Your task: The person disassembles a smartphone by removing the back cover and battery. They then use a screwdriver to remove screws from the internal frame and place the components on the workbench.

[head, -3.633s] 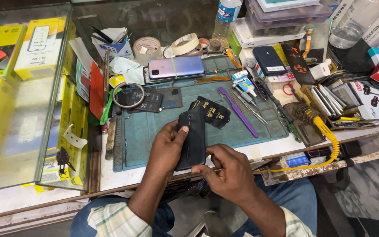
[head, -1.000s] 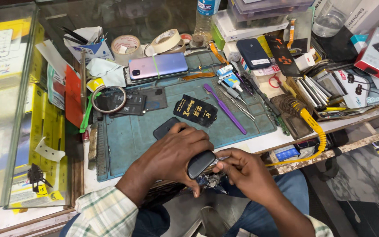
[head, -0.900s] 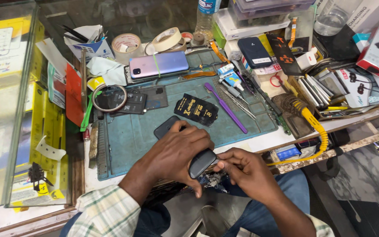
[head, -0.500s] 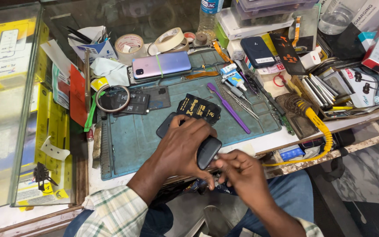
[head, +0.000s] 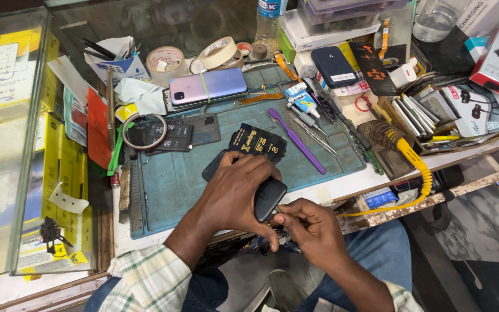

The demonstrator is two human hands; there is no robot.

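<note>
Head view, step in hand: working at the lower edge of a black slab-shaped phone, held at the front edge of the teal rubber work mat; best done with the phone clamped steady and only light, even pressure along the edge, so the casing does not slip or bend.
Head view, left hand: curled over the phone from above, fingers closed round its body, grasping it firmly.
Head view, right hand: clenched to a pinch, fingertips touching the phone's lower corner; whether a small tool sits in the pinch cannot be told.
Head view, nearby: black printed packet just beyond the left hand; purple plastic pry stick to its right, untouched.
</note>
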